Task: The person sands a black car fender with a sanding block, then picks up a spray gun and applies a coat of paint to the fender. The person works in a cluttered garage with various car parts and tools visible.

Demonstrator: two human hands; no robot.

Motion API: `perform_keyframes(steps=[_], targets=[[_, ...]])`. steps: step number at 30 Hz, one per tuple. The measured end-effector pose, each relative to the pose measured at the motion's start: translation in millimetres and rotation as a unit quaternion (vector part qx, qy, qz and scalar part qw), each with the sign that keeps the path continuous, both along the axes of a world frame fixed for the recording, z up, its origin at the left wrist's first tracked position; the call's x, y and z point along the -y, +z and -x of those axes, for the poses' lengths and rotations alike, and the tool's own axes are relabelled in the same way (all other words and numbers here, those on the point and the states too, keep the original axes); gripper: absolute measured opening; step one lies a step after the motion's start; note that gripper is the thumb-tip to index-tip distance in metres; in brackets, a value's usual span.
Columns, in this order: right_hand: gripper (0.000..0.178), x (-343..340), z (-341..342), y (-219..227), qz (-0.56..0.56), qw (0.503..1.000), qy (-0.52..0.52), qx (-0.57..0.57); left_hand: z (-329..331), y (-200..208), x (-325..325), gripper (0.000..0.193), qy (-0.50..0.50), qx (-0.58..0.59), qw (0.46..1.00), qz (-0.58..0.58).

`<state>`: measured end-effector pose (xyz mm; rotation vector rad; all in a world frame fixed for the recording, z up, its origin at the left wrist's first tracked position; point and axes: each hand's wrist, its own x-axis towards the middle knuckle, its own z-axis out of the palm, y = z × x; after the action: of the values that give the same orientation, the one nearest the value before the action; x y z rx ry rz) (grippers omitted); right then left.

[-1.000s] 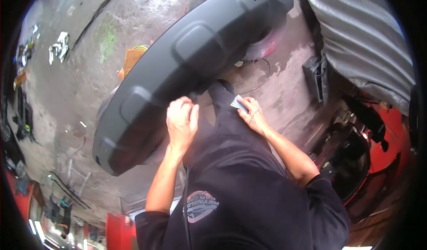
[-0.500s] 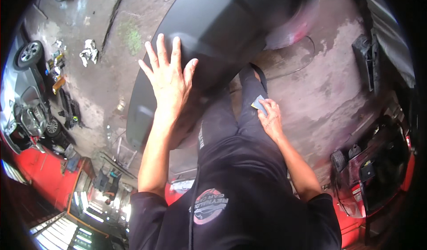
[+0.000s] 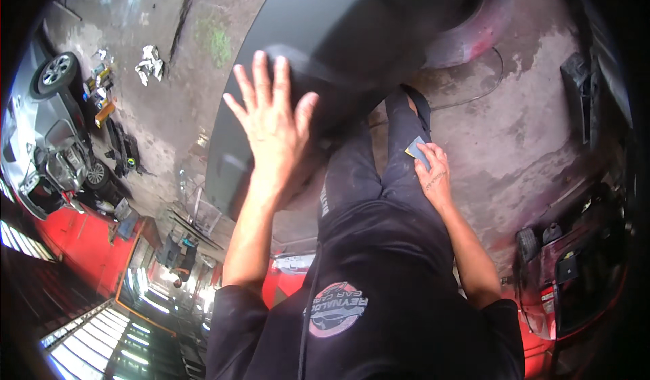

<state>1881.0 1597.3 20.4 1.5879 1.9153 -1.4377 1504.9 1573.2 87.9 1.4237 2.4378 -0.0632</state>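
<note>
A large, curved, matte dark grey car body panel [image 3: 332, 25] spans the upper middle of the view. My left hand [image 3: 273, 126] lies flat on its left part, fingers spread and holding nothing. In front of my thigh, clear of the panel, my right hand [image 3: 435, 177] pinches a folded piece of sandpaper [image 3: 416, 150], grey with a yellow edge. Its fingers partly cover the sandpaper.
My legs [image 3: 399, 143] stand close to the panel's near edge. A thin hose or cable [image 3: 484, 94] curves over the concrete floor at right. Crumpled paper [image 3: 149, 65] lies at left, near a silver car [image 3: 51, 123]. A dark red vehicle [image 3: 542, 272] is at lower right.
The whole scene has shifted right in the view. My left hand stays spread on the panel, and my right hand keeps its pinch on the sandpaper.
</note>
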Motion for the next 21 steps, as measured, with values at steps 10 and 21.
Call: perform_keyframes(steps=[10,21], targets=[[0.041,8,-1,-5,-0.008,0.999,0.04,0.019,-22,1,-9,0.073,-0.123,0.045,0.991,0.031],[0.043,17,6,-4,-0.018,0.999,0.025,0.02,-33,14,5,0.064,-0.118,0.128,0.983,-0.053]])
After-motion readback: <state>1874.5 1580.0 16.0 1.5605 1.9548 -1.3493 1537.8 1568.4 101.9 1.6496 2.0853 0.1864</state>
